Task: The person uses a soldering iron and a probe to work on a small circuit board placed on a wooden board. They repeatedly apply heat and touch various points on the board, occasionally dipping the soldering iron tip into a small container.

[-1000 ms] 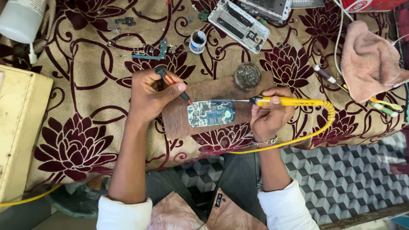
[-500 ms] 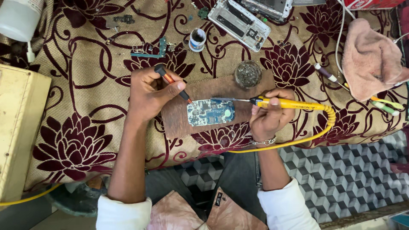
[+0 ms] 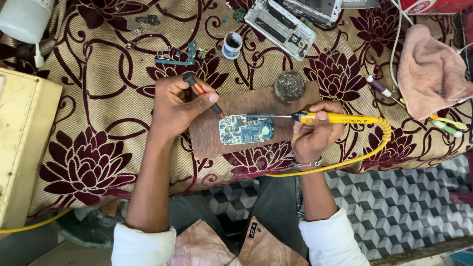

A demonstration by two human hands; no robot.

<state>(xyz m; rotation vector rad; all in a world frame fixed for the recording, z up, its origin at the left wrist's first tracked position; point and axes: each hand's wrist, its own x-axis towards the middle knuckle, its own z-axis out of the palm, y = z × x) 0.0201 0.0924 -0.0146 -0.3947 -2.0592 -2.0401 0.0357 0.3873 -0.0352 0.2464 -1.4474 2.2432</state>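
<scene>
The left hand (image 3: 177, 103) is gripping a red-handled probe (image 3: 203, 93) and the right hand (image 3: 313, 133) is clasping a yellow soldering iron (image 3: 335, 118), both tips touching the circuit board (image 3: 245, 130) lying mid-way on the brown wooden board (image 3: 207, 143).

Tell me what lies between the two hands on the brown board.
In the head view, a small blue-green circuit board lies between the left hand and the right hand, on the brown board.
</scene>
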